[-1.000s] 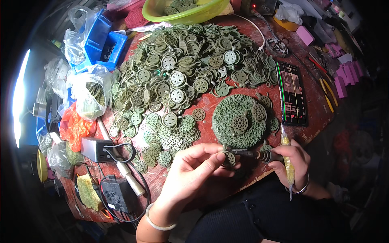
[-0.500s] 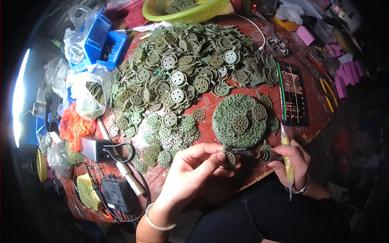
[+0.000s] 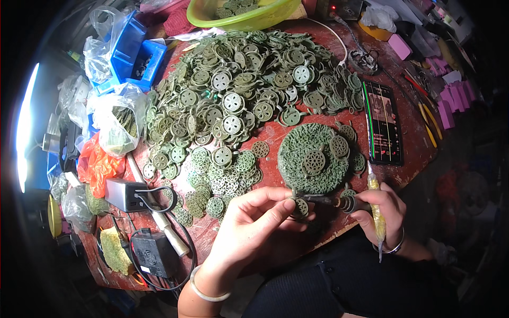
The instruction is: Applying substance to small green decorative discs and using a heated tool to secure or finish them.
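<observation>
Between the thumb and fingers of my left hand (image 3: 254, 214) is a small round green openwork medallion (image 3: 301, 209), held on edge at the front of the table. My right hand (image 3: 391, 211) grips a dark-handled tool like a soldering iron (image 3: 351, 204). Its thin tip reaches left to the medallion's upper edge; whether they touch I cannot tell. A slim yellow-wrapped tool (image 3: 377, 212) also sits in my right hand, nearly upright between the fingers. Just beyond both hands lies a round, rough green pad (image 3: 297, 151), with openwork medallions (image 3: 313, 161) resting on it.
A large heap of green medallions (image 3: 233, 100) covers the table's middle and back. Flat openwork discs (image 3: 212, 177) lie in front of it. At right are a phone (image 3: 384, 122) and yellow-handled pliers (image 3: 427, 124); at left, a grey box (image 3: 126, 194), a black adapter (image 3: 154, 254) and cables.
</observation>
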### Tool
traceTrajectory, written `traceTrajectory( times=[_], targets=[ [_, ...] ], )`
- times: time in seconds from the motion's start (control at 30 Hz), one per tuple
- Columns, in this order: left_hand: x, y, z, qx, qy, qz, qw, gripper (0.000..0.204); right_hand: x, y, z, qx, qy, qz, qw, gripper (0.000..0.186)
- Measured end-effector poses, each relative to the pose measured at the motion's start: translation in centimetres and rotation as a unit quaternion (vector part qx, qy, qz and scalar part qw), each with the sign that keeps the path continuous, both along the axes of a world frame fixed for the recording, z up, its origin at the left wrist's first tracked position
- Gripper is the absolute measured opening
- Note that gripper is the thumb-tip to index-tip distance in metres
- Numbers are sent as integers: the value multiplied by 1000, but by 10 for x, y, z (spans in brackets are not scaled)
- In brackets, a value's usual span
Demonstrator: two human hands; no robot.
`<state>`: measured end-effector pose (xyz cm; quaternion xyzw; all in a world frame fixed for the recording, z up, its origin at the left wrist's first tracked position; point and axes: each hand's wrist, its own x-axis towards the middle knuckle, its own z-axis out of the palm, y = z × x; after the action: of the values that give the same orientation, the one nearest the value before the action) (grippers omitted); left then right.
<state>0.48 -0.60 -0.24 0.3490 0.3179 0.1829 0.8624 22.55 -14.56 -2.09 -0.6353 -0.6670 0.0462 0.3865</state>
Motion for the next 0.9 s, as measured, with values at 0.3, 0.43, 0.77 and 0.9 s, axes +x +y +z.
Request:
traceTrajectory(
  times=[0.3, 0.43, 0.77, 0.9],
  targets=[
    [1, 1, 2, -6, -8, 0, 1000, 20, 0, -1, -1, -1, 0, -5, 1000, 33],
    [0, 1, 3, -7, -7, -2, 1000, 20, 0, -1, 1, -2, -3, -2, 1000, 33],
    [2, -1, 3, -4, 0, 9, 1000, 18, 0, -2, 0, -1, 8, -6, 1000, 33],
    [1, 1, 3, -3, -3, -7, 1000, 21, 0, -2, 0, -2, -3, -7, 1000, 33]
  ],
)
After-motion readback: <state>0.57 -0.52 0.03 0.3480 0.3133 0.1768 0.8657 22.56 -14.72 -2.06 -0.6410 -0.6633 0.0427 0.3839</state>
